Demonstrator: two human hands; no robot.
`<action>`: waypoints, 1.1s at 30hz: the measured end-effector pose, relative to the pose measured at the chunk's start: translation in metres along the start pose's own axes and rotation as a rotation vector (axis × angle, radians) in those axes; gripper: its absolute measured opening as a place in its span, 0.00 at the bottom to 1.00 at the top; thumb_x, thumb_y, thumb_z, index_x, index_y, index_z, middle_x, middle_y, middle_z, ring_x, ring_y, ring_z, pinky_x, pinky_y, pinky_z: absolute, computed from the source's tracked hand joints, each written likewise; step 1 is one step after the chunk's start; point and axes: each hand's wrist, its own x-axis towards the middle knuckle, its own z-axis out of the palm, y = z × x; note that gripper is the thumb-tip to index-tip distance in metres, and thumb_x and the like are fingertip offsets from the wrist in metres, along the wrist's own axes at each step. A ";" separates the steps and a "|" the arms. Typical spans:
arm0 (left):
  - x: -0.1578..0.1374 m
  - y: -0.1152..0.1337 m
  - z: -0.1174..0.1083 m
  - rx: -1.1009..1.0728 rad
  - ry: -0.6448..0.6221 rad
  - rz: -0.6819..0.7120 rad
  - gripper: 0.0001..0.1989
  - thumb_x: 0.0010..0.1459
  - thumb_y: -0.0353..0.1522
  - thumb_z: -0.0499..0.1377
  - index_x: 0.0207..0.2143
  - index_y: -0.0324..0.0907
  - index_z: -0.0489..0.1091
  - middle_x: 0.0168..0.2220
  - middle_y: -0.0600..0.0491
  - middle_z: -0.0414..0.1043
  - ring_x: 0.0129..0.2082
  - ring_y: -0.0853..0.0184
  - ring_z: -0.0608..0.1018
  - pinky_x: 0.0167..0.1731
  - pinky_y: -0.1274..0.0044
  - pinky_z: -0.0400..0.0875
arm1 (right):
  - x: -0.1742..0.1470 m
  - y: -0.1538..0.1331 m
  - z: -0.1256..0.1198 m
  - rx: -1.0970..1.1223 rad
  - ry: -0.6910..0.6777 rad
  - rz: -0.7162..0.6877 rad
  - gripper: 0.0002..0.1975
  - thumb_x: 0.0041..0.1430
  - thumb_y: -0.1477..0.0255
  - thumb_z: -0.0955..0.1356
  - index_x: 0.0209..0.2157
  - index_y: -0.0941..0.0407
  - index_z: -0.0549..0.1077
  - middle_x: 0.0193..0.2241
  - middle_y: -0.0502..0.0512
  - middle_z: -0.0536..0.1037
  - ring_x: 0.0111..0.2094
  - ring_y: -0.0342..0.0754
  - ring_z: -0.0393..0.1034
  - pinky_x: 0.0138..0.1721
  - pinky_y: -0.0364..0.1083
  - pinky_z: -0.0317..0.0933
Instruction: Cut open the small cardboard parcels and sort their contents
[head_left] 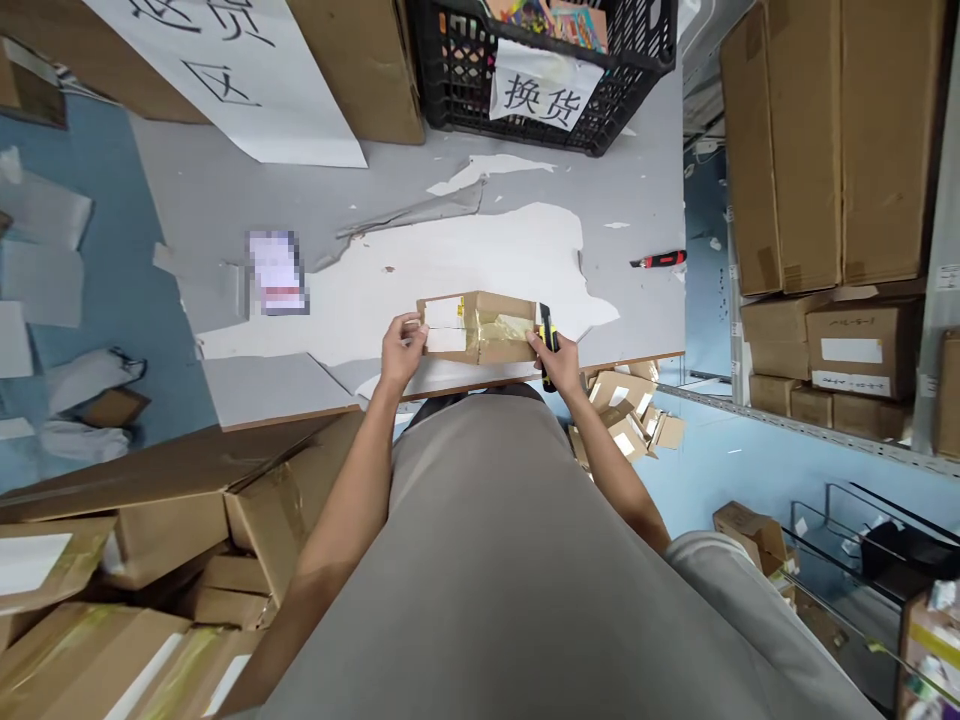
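Note:
A small cardboard box [487,328] lies near the front edge of the worktable, with a white label and yellowish clear tape across its top. At its left end, my left hand [405,350] grips the labelled side between thumb and fingers. My right hand [555,362] is closed around a yellow and black utility knife [548,340], its thumb pressing on the box's right end. The knife lies beside that end, pointing away from me. The underside of the box is hidden.
A red and black utility knife [664,260] lies on the table's [637,190] right side. At the back stand a black plastic crate [457,75] and a large carton [360,70]. Boxes [142,540] pile up at lower left, and shelved cartons [802,150] stand right.

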 end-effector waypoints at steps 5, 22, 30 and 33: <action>0.005 -0.009 0.014 0.062 -0.253 -0.030 0.42 0.63 0.46 0.67 0.75 0.42 0.65 0.47 0.44 0.84 0.49 0.55 0.84 0.64 0.58 0.76 | 0.001 -0.029 -0.011 -0.277 0.102 -0.123 0.31 0.66 0.38 0.71 0.35 0.54 0.77 0.31 0.50 0.79 0.30 0.47 0.75 0.34 0.43 0.67; 0.007 0.094 -0.038 -0.099 -0.402 0.204 0.18 0.57 0.39 0.76 0.48 0.42 0.86 0.49 0.45 0.87 0.51 0.54 0.86 0.53 0.64 0.84 | -0.069 -0.083 0.030 -0.680 0.076 -0.306 0.28 0.83 0.58 0.63 0.75 0.55 0.71 0.65 0.70 0.80 0.64 0.63 0.79 0.65 0.58 0.71; 0.020 0.090 -0.040 -0.156 -0.477 0.192 0.19 0.54 0.37 0.78 0.48 0.40 0.86 0.47 0.44 0.88 0.49 0.54 0.87 0.54 0.63 0.84 | -0.113 -0.113 0.074 -0.710 -0.363 -0.231 0.31 0.85 0.64 0.62 0.82 0.54 0.61 0.57 0.60 0.89 0.59 0.60 0.85 0.63 0.54 0.74; 0.021 0.091 -0.040 -0.168 -0.483 0.190 0.19 0.54 0.37 0.78 0.47 0.40 0.87 0.47 0.44 0.88 0.49 0.54 0.87 0.56 0.62 0.83 | -0.111 -0.114 0.088 -0.763 -0.355 -0.196 0.30 0.85 0.65 0.62 0.81 0.57 0.61 0.56 0.63 0.89 0.59 0.61 0.86 0.63 0.53 0.74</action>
